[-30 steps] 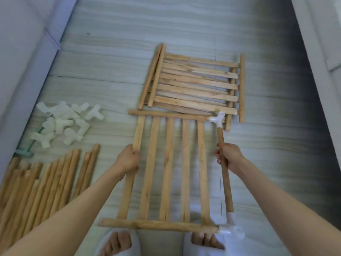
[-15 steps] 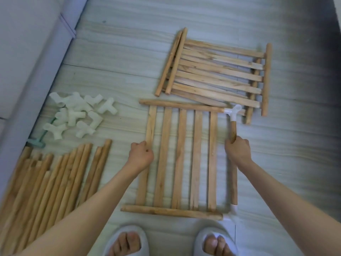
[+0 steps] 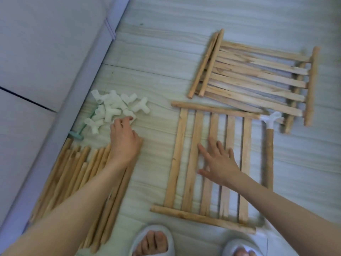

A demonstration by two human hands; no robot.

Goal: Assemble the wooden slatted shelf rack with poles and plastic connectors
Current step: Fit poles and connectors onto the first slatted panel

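My left hand (image 3: 124, 143) reaches out at ten o'clock to the heap of white plastic three-way connectors (image 3: 115, 109) on the pale wood-grain floor (image 3: 166, 58), fingers (image 3: 127, 119) curled at the near edge of the heap and touching a piece there; whether they have closed on it I cannot tell. My right hand (image 3: 220, 163) lies near the centre, fingers spread wide and flat on the slats of the rectangular wooden slatted shelf panel (image 3: 193, 163), holding nothing.

Along the panel's right side at three o'clock runs a round wooden pole (image 3: 269, 156), capped at its far end by a white plastic corner connector (image 3: 271, 118) that also meets the panel's far rail. A second connector at the panel's near right corner is blurred.

At one o'clock, beyond the panel, sits a loose stack of further wooden slatted panels (image 3: 258, 78), their ends touching the far rail's corner.

At eight o'clock, under my left forearm, lies a bundle of round wooden poles (image 3: 73, 172), side by side. Just beyond them rests a small teal-headed mallet (image 3: 76, 135), its handle under the connectors.

At six o'clock, my feet sit in grey open-toe slippers (image 3: 153, 239).
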